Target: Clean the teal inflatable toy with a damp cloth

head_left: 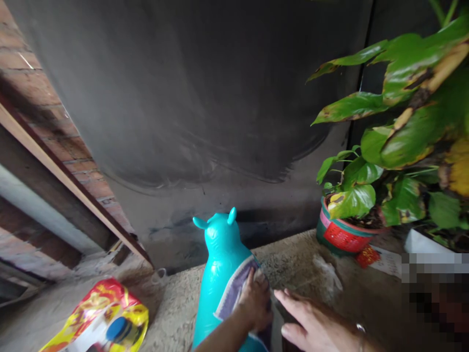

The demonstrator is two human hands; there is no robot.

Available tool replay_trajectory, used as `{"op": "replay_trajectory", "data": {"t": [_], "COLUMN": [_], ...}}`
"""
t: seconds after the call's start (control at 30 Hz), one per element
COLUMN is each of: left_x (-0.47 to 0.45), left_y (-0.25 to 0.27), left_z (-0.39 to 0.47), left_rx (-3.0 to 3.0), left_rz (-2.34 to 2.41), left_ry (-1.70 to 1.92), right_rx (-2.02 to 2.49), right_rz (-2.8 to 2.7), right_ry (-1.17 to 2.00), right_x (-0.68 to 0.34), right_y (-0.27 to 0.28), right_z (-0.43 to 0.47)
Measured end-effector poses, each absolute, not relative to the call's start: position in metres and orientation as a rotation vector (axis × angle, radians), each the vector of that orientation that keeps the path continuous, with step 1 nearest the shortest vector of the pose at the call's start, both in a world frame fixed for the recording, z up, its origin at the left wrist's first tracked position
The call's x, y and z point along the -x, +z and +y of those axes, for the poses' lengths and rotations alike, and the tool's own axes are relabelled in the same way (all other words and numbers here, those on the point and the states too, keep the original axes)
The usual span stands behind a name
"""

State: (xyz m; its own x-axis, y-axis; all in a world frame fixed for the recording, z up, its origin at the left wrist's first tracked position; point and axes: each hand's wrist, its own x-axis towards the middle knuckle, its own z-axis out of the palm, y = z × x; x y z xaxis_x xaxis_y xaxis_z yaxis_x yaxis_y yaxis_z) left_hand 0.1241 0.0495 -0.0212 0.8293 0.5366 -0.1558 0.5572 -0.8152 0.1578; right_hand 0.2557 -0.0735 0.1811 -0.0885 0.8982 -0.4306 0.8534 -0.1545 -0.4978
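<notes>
A turquoise inflatable animal toy (216, 274) with two ears stands in the lower middle, its lower part cut off by the picture's bottom edge. Along its right side lies a purple cloth (234, 291) with a pale border. My left hand (254, 298) presses this cloth against the toy, fingers bent over it. Just right of the toy, my right hand (308, 318) is held with its fingers stretched out and nothing visible in it. A thin bracelet (361, 328) circles the right wrist.
A dark panel (220, 107) rises behind the toy. To the right stands a leafy plant in a green and red pot (344, 234). At lower left lie a red and yellow bag (110, 298) and a blue-capped bottle (119, 330). Wooden boards (73, 181) lean against brick.
</notes>
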Motion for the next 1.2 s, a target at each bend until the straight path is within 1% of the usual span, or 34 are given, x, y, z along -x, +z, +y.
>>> {"op": "replay_trajectory", "data": {"t": [0.1, 0.2, 0.33, 0.43, 0.53, 0.7, 0.83, 0.93, 1.03, 1.13, 1.2], "left_x": [-0.131, -0.122, -0.084, -0.047, -0.027, -0.046, -0.066, -0.055, -0.024, 0.007, 0.017], "left_y": [0.012, 0.023, 0.009, -0.006, -0.009, 0.013, 0.024, 0.013, -0.013, -0.038, -0.044], "left_z": [0.078, 0.079, 0.045, 0.023, 0.019, 0.052, 0.071, 0.056, 0.026, 0.004, 0.002], "left_rx": [-2.824, -2.784, -2.736, -2.716, -2.707, -2.714, -2.667, -2.645, -2.654, -2.739, -2.814], "left_rz": [0.928, 0.994, 1.016, 0.956, 0.889, 1.025, 1.169, 1.211, 1.233, 1.124, 1.046], "left_ry": [-0.125, -0.092, -0.045, -0.115, -0.166, 0.051, 0.108, 0.099, 0.081, 0.063, 0.109], "right_rx": [2.062, 2.064, 2.028, 2.022, 2.031, 2.013, 2.041, 2.048, 2.012, 2.006, 2.02], "right_rz": [-1.97, -1.911, -1.931, -1.97, -1.984, -2.002, -2.019, -2.017, -2.031, -2.041, -2.031], "right_ry": [1.051, 1.05, 1.062, 1.067, 1.066, 1.04, 1.0, 0.983, 0.979, 1.023, 1.057], "right_x": [-0.261, -0.267, -0.267, -0.261, -0.253, -0.251, -0.253, -0.253, -0.25, -0.247, -0.246], "right_y": [0.179, 0.178, 0.178, 0.182, 0.185, 0.177, 0.172, 0.173, 0.172, 0.169, 0.166], "right_z": [-0.075, -0.077, -0.079, -0.079, -0.077, -0.071, -0.069, -0.068, -0.067, -0.066, -0.065]}}
